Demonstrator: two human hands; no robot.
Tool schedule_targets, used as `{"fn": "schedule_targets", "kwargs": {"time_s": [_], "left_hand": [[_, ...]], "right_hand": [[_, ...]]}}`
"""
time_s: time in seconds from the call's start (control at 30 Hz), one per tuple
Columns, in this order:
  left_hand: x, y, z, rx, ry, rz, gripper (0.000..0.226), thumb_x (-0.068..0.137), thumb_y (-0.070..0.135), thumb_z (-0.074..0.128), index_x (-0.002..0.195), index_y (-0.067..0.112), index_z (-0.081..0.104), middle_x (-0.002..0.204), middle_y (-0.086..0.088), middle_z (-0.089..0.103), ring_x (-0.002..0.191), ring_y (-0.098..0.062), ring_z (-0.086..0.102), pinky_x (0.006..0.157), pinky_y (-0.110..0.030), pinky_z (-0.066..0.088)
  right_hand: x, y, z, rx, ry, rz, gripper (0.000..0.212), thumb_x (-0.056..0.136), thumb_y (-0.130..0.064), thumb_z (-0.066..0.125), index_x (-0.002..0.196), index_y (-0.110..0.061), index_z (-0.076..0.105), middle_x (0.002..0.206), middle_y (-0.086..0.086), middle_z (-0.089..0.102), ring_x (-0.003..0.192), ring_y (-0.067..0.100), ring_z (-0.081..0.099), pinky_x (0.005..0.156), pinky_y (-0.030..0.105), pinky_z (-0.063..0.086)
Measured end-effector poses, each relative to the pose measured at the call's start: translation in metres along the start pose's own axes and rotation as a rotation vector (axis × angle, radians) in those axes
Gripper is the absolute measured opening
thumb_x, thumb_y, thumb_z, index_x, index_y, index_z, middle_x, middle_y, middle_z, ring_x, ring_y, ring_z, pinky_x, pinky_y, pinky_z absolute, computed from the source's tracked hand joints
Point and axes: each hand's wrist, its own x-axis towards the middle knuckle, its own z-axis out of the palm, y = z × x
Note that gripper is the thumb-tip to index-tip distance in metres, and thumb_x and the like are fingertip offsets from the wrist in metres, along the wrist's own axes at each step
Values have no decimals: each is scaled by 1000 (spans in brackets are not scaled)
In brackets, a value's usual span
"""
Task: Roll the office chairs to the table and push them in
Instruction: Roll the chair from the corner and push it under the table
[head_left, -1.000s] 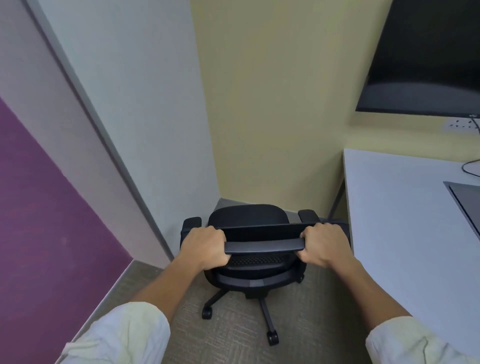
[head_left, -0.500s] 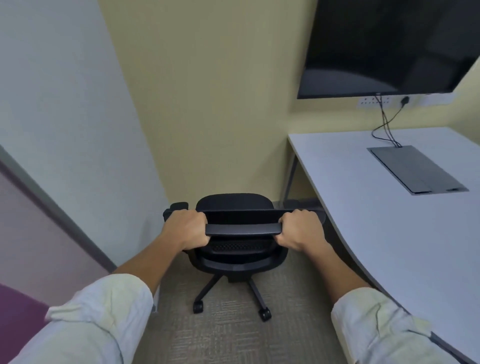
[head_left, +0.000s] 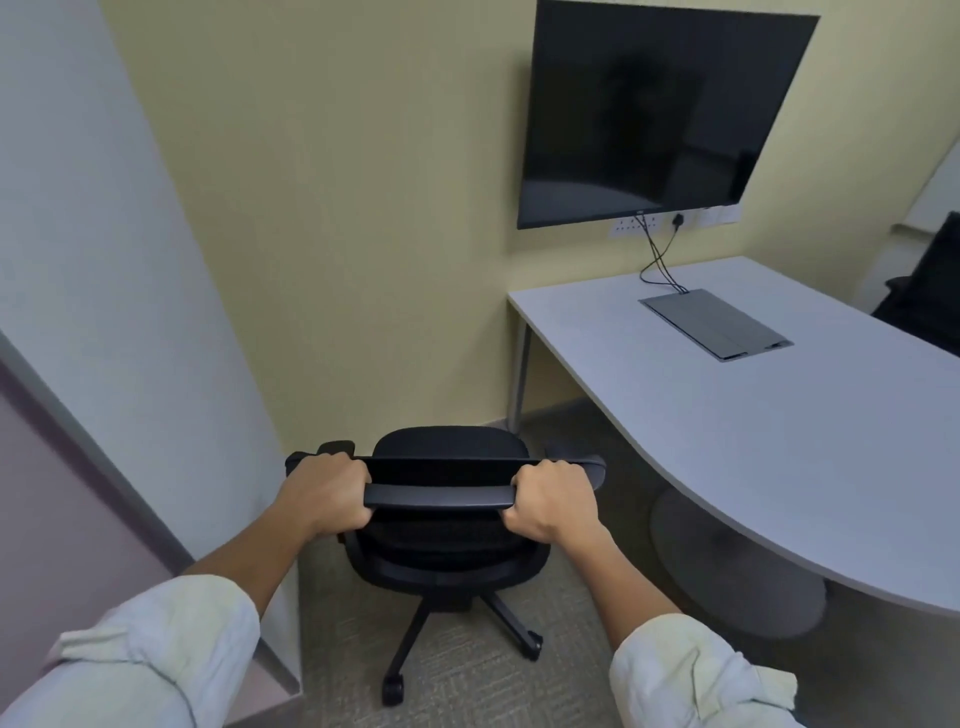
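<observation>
A black office chair (head_left: 447, 540) on castors stands on the carpet right in front of me, its back toward me. My left hand (head_left: 324, 493) grips the left end of the chair's top rail, and my right hand (head_left: 553, 501) grips the right end. The pale grey table (head_left: 753, 426) with a curved edge lies to the right of the chair, a gap of carpet between them. A second black chair (head_left: 930, 291) shows partly at the far right edge, beyond the table.
A dark wall screen (head_left: 660, 109) hangs above the table's far end, with cables dropping to a grey cable hatch (head_left: 719, 325). A white wall corner (head_left: 156, 364) juts in close on the left. The table's round base (head_left: 737, 566) sits right of the chair.
The view has swung right, from the corner toward the table and screen. The chair has turned with my hands, away from the wall corner. Both hands keep their grip on the top rail.
</observation>
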Motion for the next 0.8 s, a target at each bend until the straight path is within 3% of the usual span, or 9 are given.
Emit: {"fn": "schedule_targets", "kwargs": {"time_s": [0.3,0.63,0.8], "left_hand": [[-47,5,7,66,-1,160,18,68,33,53,56,19,49,52,3,50,47,-18,47,44,-28,31],[-5,-40,0,169,-9,353,17,69,36,54,62,20,54,59,3,57,55,-19,55,48,-29,36],[34,-45,-4,122,-19,461,13,63,32,52,58,20,49,57,0,57,54,-21,56,47,-30,38]], "right_hand": [[-83,-26,-9,-24,-23,99,23,68,-44,48,61,-23,54,57,-3,50,53,25,45,51,30,33],[-90,-89,-6,-17,-7,333,22,66,-41,48,56,-24,38,53,-6,42,51,24,45,47,29,28],[-69,-90,-5,-82,-22,449,22,70,-44,49,64,-23,55,59,-4,55,53,22,49,48,29,33]]}}
